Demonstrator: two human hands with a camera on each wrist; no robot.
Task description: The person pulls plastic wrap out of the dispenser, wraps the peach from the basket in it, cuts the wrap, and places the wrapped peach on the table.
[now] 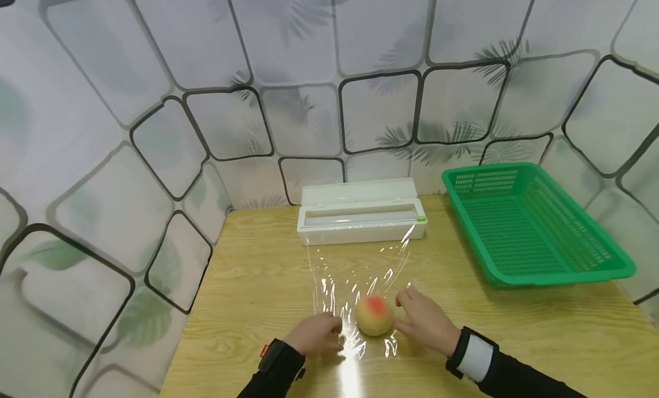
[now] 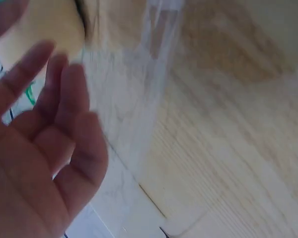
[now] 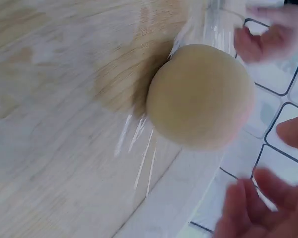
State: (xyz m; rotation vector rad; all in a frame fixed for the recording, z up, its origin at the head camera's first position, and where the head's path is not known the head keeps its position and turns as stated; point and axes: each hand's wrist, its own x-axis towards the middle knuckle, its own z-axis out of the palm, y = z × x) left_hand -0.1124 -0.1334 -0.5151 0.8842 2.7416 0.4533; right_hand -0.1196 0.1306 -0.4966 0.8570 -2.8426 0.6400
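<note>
Our right hand [image 1: 428,322], loose and gripping nothing, sits just right of the peach [image 1: 374,317], nearer it than our equally loose left hand [image 1: 315,333]; round, it rests on clear wrap [image 1: 355,272] between them.

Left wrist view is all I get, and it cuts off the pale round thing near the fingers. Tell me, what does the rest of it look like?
Observer: It's a peach, flushed red on top, as the head view shows.
Operator: Okay, and where does this cling film lead back to?
Observer: To a white dispenser box with its lid open, beyond the peach.
Operator: Got it. Where's the right hand?
Observer: Beside the peach, on the side away from the left hand.
</note>
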